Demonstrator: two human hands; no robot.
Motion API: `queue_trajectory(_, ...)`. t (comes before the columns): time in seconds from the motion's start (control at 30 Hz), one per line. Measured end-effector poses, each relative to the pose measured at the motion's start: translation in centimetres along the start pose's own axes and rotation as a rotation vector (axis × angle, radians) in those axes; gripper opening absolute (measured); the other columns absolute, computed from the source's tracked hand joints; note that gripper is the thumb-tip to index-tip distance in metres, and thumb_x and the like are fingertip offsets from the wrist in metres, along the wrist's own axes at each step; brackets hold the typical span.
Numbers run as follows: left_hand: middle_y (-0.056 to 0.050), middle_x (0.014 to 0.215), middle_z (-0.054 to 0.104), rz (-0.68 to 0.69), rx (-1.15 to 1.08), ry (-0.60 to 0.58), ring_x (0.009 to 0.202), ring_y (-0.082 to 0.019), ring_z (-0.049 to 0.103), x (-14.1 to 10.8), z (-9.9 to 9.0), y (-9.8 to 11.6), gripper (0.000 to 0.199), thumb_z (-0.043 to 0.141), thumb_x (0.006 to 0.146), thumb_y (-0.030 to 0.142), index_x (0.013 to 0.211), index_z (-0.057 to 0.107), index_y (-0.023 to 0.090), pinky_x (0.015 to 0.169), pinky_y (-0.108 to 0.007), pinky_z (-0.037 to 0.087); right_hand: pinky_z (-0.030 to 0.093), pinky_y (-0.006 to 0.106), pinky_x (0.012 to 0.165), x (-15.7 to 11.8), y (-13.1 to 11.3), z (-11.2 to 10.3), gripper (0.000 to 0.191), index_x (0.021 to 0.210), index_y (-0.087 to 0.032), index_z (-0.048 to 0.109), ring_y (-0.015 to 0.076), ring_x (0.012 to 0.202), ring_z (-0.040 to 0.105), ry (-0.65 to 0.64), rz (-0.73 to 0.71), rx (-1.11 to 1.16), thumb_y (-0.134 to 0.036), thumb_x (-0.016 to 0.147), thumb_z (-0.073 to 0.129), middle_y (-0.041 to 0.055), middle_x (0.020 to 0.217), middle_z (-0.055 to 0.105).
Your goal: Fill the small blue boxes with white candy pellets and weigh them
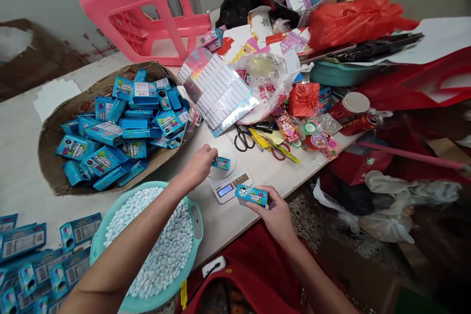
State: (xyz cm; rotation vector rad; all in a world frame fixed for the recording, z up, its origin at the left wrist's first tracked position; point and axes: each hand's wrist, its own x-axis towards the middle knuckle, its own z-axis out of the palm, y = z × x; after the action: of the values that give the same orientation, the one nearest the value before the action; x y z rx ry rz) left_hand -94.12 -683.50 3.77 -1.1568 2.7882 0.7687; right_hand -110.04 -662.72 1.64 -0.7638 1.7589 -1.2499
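My left hand (200, 166) reaches over a small white digital scale (238, 184). Its fingers are closed at the left end of a small blue candy box (222, 163), which is at the scale's round plate. My right hand (276, 213) grips another blue candy box (251, 196), printed "Caramelo Macizo", just in front of the scale. The scale's display is lit. Below my left forearm stands a turquoise basin (197, 225) full of small white and pale-blue candies (162, 250).
A cut-down cardboard box (49, 157) of blue candy boxes lies left, with more blue boxes (75, 274) in front. Behind the scale are scissors (243, 140), a holographic label sheet (221, 91) and clutter. A pink stool (136, 14) lies on its side at the back.
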Motion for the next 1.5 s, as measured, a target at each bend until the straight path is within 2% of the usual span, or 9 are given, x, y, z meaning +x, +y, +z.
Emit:
queue_trajectory(0.23,-0.003,0.076,0.057,-0.076,-0.292,0.139,0.066,-0.015,0.048,0.0,0.4,-0.5,0.013,0.052,0.071,0.01,0.074,0.06,0.019,0.059,-0.027,0.031,0.051,0.034,0.074,0.0,-0.4,-0.1,0.037,0.095,-0.019,0.061,0.0198,0.081,0.061,0.002,-0.022,0.029,-0.034,0.065,0.077,0.0037,0.09,0.064)
queue_trajectory(0.33,-0.001,0.065,0.057,-0.207,-0.759,0.22,0.061,-0.013,0.051,-0.5,0.3,-1.1,0.005,0.063,0.065,0.017,0.068,0.059,0.017,0.058,-0.025,0.037,0.051,0.034,0.074,-0.5,-0.5,-0.1,0.039,0.095,-0.02,0.061,0.0194,0.08,0.061,0.006,-0.027,0.042,-0.034,0.064,0.078,0.0031,0.088,0.064)
queue_trajectory(0.43,-0.003,0.067,0.061,-0.369,-1.308,0.315,0.058,-0.013,0.057,-2.5,0.2,-2.0,0.019,0.071,0.061,0.022,0.074,0.06,0.014,0.053,-0.022,0.041,0.051,0.035,0.076,-1.0,-0.4,-0.4,0.04,0.096,-0.02,0.061,0.0188,0.08,0.06,0.029,-0.035,0.044,-0.033,0.063,0.079,0.0024,0.088,0.063)
queue_trajectory(0.57,-0.006,0.072,0.064,-0.526,-1.551,0.32,0.054,-0.01,0.058,-7.1,0.7,-2.3,0.028,0.076,0.058,0.021,0.08,0.061,0.012,0.047,-0.018,0.04,0.05,0.034,0.078,-2.0,-0.2,-0.7,0.042,0.097,-0.019,0.06,0.0176,0.081,0.06,0.053,-0.025,0.04,-0.032,0.063,0.079,0.0018,0.089,0.063)
queue_trajectory(0.73,-0.006,0.067,0.065,-0.53,-1.409,0.109,0.051,-0.013,0.06,-11.4,2.0,-2.1,0.027,0.076,0.056,0.02,0.078,0.062,0.012,0.044,-0.019,0.042,0.05,0.034,0.079,-3.5,0.2,-0.4,0.043,0.097,-0.019,0.06,0.0178,0.082,0.06,0.058,0.012,0.038,-0.034,0.061,0.08,0.0019,0.089,0.065)
queue_trajectory(0.87,-0.005,0.062,0.063,-0.493,-1.167,0.074,0.046,-0.013,0.055,-11.5,2.5,-3.3,0.016,0.07,0.061,0.024,0.071,0.062,0.014,0.038,-0.019,0.034,0.05,0.035,0.079,-4.5,0.8,-0.1,0.044,0.098,-0.019,0.06,0.0189,0.083,0.061,0.044,0.034,0.03,-0.034,0.062,0.079,0.0035,0.091,0.066)
queue_trajectory(1.0,-0.001,0.054,0.058,-0.405,-0.707,0.018,0.049,-0.013,0.054,-9.5,1.8,-3.5,0.002,0.062,0.063,0.018,0.063,0.063,0.016,0.045,-0.021,0.034,0.048,0.035,0.081,-4.9,1.5,-0.4,0.044,0.099,-0.019,0.059,0.019,0.085,0.06,0.041,0.052,0.016,-0.034,0.063,0.079,0.0032,0.092,0.066)
queue_trajectory(1.17,-0.003,0.079,0.066,-0.221,-0.23,0.047,0.072,-0.016,0.057,-5.2,0.3,-1.4,0.021,0.05,0.069,0.011,0.081,0.066,0.018,0.062,-0.025,0.038,0.048,0.034,0.081,-4.5,1.9,-1.2,0.043,0.099,-0.02,0.059,0.0192,0.085,0.06,0.057,0.077,0.061,-0.035,0.063,0.079,0.0025,0.092,0.066)
queue_trajectory(1.5,-0.007,0.093,0.063,-0.128,0.01,0.087,0.083,-0.02,0.056,-0.4,0.9,0.1,0.025,0.048,0.076,0.011,0.094,0.063,0.019,0.066,-0.028,0.037,0.048,0.035,0.08,-3.2,2.7,-2.3,0.043,0.101,-0.021,0.059,0.0192,0.084,0.06,0.06,0.06,0.062,-0.034,0.065,0.078,0.0027,0.093,0.065)
